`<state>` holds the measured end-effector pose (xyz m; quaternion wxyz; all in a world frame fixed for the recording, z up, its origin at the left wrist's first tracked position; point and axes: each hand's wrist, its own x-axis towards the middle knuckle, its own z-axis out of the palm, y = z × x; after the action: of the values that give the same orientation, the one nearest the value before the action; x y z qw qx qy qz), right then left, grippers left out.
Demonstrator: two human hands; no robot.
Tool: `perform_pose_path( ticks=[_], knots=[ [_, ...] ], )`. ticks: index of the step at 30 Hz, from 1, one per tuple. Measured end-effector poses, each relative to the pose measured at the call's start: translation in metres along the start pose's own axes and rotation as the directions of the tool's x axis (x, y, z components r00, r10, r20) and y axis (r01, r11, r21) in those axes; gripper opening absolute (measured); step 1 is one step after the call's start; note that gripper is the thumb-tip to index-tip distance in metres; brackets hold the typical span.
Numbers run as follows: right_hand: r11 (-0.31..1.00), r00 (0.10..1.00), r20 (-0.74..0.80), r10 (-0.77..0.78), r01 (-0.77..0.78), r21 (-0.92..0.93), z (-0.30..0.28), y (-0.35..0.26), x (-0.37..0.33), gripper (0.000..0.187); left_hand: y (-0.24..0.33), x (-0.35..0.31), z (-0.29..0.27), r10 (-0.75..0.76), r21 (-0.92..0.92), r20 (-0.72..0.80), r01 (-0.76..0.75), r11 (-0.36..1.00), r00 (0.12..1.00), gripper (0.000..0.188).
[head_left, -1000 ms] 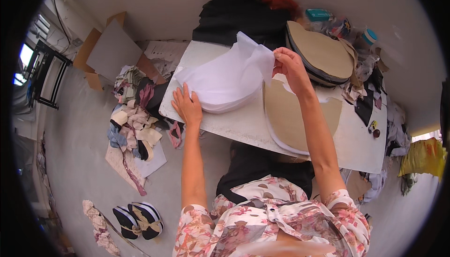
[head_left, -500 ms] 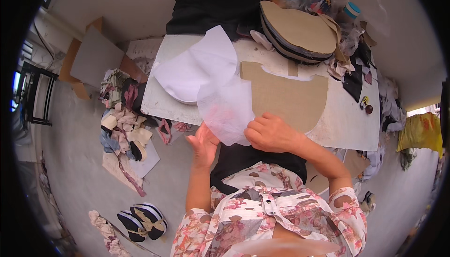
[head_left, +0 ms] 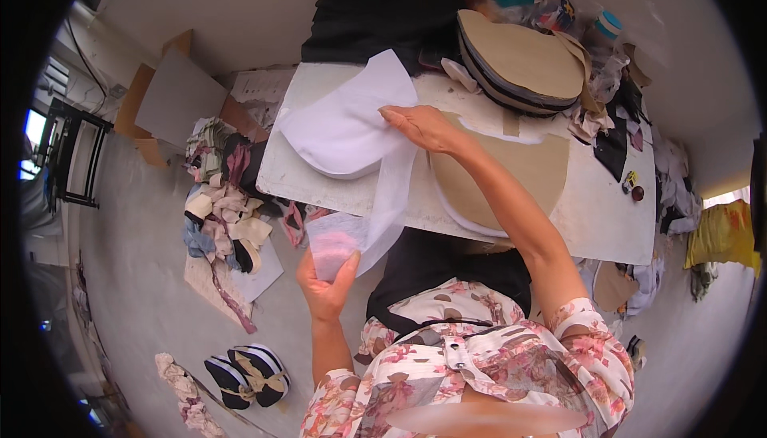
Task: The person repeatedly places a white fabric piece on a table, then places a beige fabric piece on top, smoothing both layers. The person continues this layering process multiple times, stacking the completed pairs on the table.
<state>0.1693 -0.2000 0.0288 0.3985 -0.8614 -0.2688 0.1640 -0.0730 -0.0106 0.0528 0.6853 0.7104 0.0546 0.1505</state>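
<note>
My left hand (head_left: 326, 284) is closed on a thin, see-through white fabric piece (head_left: 339, 238), held off the table's near edge; my fingers show pink through it. A sheer band runs from there up toward the stack of white cut pieces (head_left: 335, 130) with a curved edge. Over that stack's right side reaches my right hand (head_left: 419, 126), its fingertips pinched together on a white sheet at the top. Under my right forearm lies a tan cut piece (head_left: 527, 174) with a notched top, with a white edge showing beneath it.
The pale table (head_left: 607, 222) carries a thick stack of tan-topped cut pieces (head_left: 519, 54) and black material (head_left: 367, 18) at the back. Scraps and a blue-lidded jar (head_left: 609, 24) crowd the far right. Fabric scraps (head_left: 228, 222) heap at the left; tied black-and-white bundles (head_left: 248, 374) lie on the floor.
My right hand has left the thin sheet near my body and moved up and away to the white stack. My left hand has drawn back slightly left and down, closing on the sheet.
</note>
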Motion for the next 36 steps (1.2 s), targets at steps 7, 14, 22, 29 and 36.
perform_pose_path(
  ticks=[7,14,22,29,36],
  knots=[
    [0.743,0.736,0.184,-0.652,0.569,0.353,0.034,-0.068,-0.062,0.063,0.032,0.004,-0.023,0.274,0.218,0.118,-0.294,0.931,0.955,0.021],
    [0.916,0.901,0.213,-0.378,0.33,0.229,0.036,-0.019,-0.103,0.016,0.029,-0.003,-0.039,0.06,-0.098,-0.163,-0.077,0.992,0.985,0.035],
    [0.824,0.991,-0.021,-0.136,0.124,0.553,0.004,0.016,-0.182,0.016,0.015,0.017,-0.014,-0.029,-0.248,-0.06,0.013,0.969,0.998,0.015],
    [0.696,0.946,-0.227,0.23,0.004,0.718,-0.054,0.017,-0.259,0.015,-0.005,0.05,0.04,-0.058,-0.371,0.246,0.149,0.917,0.968,0.004],
    [0.806,0.778,-0.534,0.33,0.061,0.588,-0.069,0.076,-0.259,0.016,-0.072,0.097,0.115,-0.102,-0.227,0.32,0.18,0.957,0.942,0.016]
  ],
)
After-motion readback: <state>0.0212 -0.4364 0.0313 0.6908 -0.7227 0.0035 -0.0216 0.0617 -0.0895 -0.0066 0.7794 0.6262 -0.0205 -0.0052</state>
